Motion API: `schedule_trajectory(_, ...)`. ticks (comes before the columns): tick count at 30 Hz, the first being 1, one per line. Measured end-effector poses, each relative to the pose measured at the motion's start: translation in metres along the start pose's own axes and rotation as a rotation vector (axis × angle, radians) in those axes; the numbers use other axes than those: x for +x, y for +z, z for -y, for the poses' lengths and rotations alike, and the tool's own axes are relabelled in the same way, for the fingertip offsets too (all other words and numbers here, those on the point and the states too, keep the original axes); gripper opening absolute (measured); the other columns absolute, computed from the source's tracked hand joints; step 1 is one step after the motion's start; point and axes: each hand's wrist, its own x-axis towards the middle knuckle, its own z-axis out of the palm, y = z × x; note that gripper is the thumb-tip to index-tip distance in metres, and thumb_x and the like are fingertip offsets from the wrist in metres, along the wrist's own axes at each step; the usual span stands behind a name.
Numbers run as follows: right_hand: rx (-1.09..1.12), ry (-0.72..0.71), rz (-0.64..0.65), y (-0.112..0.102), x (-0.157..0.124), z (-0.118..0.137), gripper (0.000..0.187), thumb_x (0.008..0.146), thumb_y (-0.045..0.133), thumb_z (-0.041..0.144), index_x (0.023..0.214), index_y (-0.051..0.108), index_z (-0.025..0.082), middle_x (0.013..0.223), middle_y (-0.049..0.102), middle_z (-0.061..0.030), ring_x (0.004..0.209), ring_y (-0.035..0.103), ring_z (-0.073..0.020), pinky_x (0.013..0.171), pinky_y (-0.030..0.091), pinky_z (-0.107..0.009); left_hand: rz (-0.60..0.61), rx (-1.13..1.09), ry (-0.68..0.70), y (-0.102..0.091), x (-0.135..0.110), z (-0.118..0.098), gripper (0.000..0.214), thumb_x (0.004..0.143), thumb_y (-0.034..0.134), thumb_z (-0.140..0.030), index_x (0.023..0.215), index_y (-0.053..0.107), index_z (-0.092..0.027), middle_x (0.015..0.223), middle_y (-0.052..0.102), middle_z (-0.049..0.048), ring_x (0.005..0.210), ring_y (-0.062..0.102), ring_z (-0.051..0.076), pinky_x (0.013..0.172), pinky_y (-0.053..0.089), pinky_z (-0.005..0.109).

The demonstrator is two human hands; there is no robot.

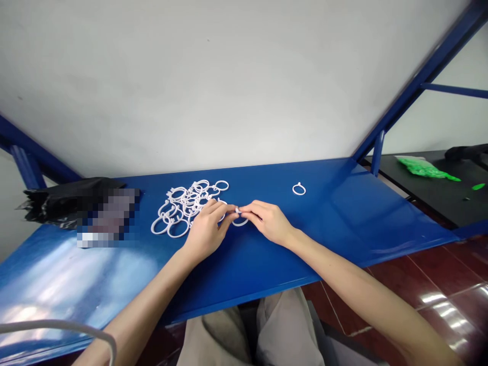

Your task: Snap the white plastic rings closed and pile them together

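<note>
Left hand (206, 231) and right hand (269, 221) pinch 1 white ring (240, 223); lone ring (299, 189) lies at 2 o'clock, ring pile (186, 206) at 10 o'clock.

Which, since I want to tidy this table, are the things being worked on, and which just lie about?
In hand: white ring pinched by left hand and right hand; ring pile; lone ring.
Lying about: black bag; green plastic bits.
</note>
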Motion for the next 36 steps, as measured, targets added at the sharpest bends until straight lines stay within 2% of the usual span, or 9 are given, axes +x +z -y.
schedule_trajectory(3,-0.103,0.088,-0.046,-0.011,0.005,-0.017,0.022,0.104,0.054,0.032,0.109,0.074,0.024,0.106,0.072,-0.0064,0.096,0.069,-0.0204,0.089,0.054,-0.035,-0.036,0.120,-0.016,-0.005,0.003,0.015,0.022,0.102,0.049,-0.027,0.106,0.070,-0.021,0.097,0.075,0.0058,0.089,0.060,0.022,0.082,0.052,0.037)
schedule_trajectory(9,-0.442,0.502,-0.161,-0.059,0.005,-0.053,0.025,0.102,0.051,0.021,0.115,0.073,0.019,0.111,0.068,-0.0114,0.098,0.068,-0.0255,0.088,0.052,-0.040,-0.031,0.343,0.031,-0.012,-0.002,0.038,0.023,0.098,0.051,-0.025,0.109,0.070,-0.018,0.104,0.071,0.0108,0.099,0.058,0.028,0.091,0.051,0.046)
schedule_trajectory(14,-0.630,0.766,-0.205,-0.081,-0.001,-0.059,0.025,0.099,0.056,0.025,0.119,0.069,0.018,0.111,0.069,-0.0147,0.104,0.066,-0.0317,0.082,0.052,-0.042,0.037,0.422,0.057,-0.008,-0.004,0.042,0.019,0.096,0.058,-0.031,0.094,0.074,-0.021,0.108,0.070,0.0111,0.102,0.058,0.031,0.090,0.051,0.049)
schedule_trajectory(17,-0.681,0.732,-0.236,-0.080,-0.002,-0.059,0.026,0.098,0.058,0.030,0.116,0.070,0.017,0.115,0.066,-0.0177,0.110,0.062,-0.0337,0.083,0.053,-0.043,0.015,0.409,0.081,-0.009,-0.003,0.042,0.020,0.097,0.056,-0.027,0.091,0.073,-0.022,0.106,0.071,0.0108,0.099,0.059,0.029,0.088,0.051,0.048)
schedule_trajectory(20,-0.602,0.601,-0.293,-0.075,0.001,-0.057,0.024,0.097,0.059,0.033,0.113,0.071,0.018,0.116,0.066,-0.0161,0.110,0.061,-0.0316,0.086,0.053,-0.043,-0.063,0.362,0.122,-0.013,0.000,0.037,0.015,0.097,0.058,-0.025,0.094,0.072,-0.022,0.106,0.071,0.0099,0.097,0.059,0.027,0.088,0.052,0.046)
schedule_trajectory(23,-0.289,0.440,-0.254,-0.064,0.005,-0.045,0.022,0.098,0.059,0.035,0.108,0.072,0.020,0.110,0.070,-0.0102,0.096,0.067,-0.0233,0.087,0.054,-0.039,-0.136,0.314,0.161,-0.014,0.001,0.027,0.011,0.096,0.061,-0.023,0.098,0.071,-0.023,0.105,0.070,0.0087,0.095,0.060,0.025,0.086,0.052,0.043)
schedule_trajectory(26,0.071,0.349,-0.117,-0.044,0.009,-0.022,0.022,0.098,0.061,0.040,0.105,0.071,0.021,0.100,0.075,-0.0051,0.087,0.070,-0.0177,0.082,0.055,-0.033,-0.109,0.275,0.228,-0.012,0.000,0.014,0.012,0.095,0.062,-0.020,0.102,0.071,-0.024,0.105,0.070,0.0075,0.094,0.060,0.022,0.085,0.052,0.039)
schedule_trajectory(30,0.322,0.345,0.020,-0.016,0.008,0.006,0.024,0.097,0.062,0.043,0.104,0.066,0.020,0.091,0.077,-0.0031,0.079,0.072,-0.0157,0.076,0.056,-0.030,-0.033,0.258,0.345,-0.006,-0.003,0.001,0.014,0.095,0.062,-0.017,0.105,0.070,-0.023,0.104,0.070,0.0066,0.090,0.060,0.020,0.081,0.052,0.034)
schedule_trajectory(36,0.428,0.393,-0.020,-0.006,0.005,0.009,0.012,0.094,0.065,0.033,0.096,0.061,0.022,0.084,0.076,-0.0005,0.075,0.074,-0.0153,0.072,0.057,-0.028,0.005,0.175,0.336,0.001,-0.005,-0.007,0.013,0.096,0.060,-0.018,0.104,0.069,-0.024,0.103,0.069,0.0058,0.090,0.062,0.018,0.083,0.053,0.033)
